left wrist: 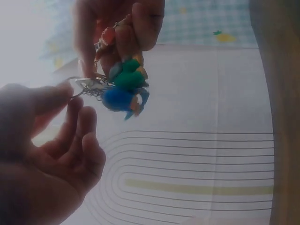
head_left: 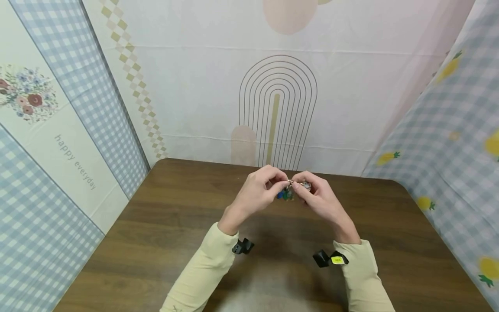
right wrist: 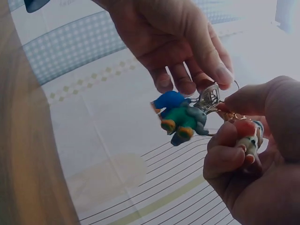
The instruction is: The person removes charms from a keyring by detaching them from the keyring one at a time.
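Note:
Both hands are raised over the table around a metal key ring (right wrist: 237, 86) with several charms. My left hand (head_left: 253, 193) pinches the ring between thumb and forefinger, its other fingers loosely bent. From the ring hang a blue-and-green figurine charm (right wrist: 180, 117) and a silver openwork metal piece (right wrist: 209, 97). My right hand (head_left: 321, 200) pinches the gold-coloured metal fitting (right wrist: 229, 115) close to the ring. A small pale figurine (right wrist: 251, 144) with a red part lies within its curled fingers. In the left wrist view the blue part (left wrist: 117, 99) dangles between the hands, and fingertips partly hide the ring.
Below the hands spreads a brown wooden table (head_left: 175, 208). A pale patterned cloth (head_left: 195, 86) hangs behind its far edge, with checked cloths (head_left: 440, 164) at the sides. Small black devices (head_left: 243, 246) are strapped at both sleeve cuffs.

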`<state>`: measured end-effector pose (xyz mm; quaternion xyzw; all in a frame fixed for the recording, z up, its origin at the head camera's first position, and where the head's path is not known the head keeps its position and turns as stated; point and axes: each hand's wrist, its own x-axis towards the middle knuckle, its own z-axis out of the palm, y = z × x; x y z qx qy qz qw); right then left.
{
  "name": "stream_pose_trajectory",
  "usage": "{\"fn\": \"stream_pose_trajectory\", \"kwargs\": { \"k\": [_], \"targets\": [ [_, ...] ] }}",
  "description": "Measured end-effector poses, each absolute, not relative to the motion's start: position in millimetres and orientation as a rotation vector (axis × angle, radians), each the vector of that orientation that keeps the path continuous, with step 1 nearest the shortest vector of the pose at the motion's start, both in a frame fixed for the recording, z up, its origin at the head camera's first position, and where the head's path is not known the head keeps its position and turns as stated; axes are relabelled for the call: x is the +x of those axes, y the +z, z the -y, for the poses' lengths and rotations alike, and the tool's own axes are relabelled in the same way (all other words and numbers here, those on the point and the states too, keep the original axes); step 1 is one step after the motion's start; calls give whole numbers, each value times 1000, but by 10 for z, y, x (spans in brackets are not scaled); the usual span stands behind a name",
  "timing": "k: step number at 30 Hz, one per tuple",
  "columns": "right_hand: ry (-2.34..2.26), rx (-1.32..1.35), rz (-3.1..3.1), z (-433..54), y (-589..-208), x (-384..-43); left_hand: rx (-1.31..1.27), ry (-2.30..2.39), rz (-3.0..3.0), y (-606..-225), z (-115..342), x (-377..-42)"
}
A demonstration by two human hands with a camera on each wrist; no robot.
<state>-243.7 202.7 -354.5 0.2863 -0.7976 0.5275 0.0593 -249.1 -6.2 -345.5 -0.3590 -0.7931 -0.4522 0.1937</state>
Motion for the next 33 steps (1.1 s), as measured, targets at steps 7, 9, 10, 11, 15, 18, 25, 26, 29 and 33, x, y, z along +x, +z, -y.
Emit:
{"fn": "stream_pose_trajectory", "kwargs": {
  "k": [7, 9, 10, 11, 15, 18, 25, 26, 29, 33],
  "targets": [
    [1344, 823, 2431, -2048, -3450, -2415, -1094, -1275, 2235, -3442, 82, -2450],
    [1270, 830, 2427, -2056, -3431, -2418, -1114, -1267, 2240, -3454, 82, -2445],
    [1242, 839, 2425, -2058, -3424, -2419, -1122, -1261, 2241, -3461, 80, -2444],
    [1217, 848, 2421, -2058, -3416, -2421, -1130, -1257, 2240, -3470, 78, -2444],
    [1175, 865, 2406, -2037, -3385, -2412, -1145, -1242, 2223, -3488, 72, -2435],
    [1159, 851, 2403, -2016, -3360, -2391, -1142, -1236, 2209, -3481, 75, -2422],
    [1087, 825, 2377, -2017, -3364, -2369, -1145, -1242, 2151, -3495, 48, -2404],
    [1076, 829, 2368, -2015, -3364, -2367, -1146, -1246, 2143, -3502, 45, -2406],
    [1043, 846, 2336, -2010, -3359, -2365, -1155, -1253, 2123, -3515, 35, -2411],
    [1011, 852, 2294, -2007, -3343, -2348, -1153, -1253, 2114, -3521, 30, -2404]
  ]
}}
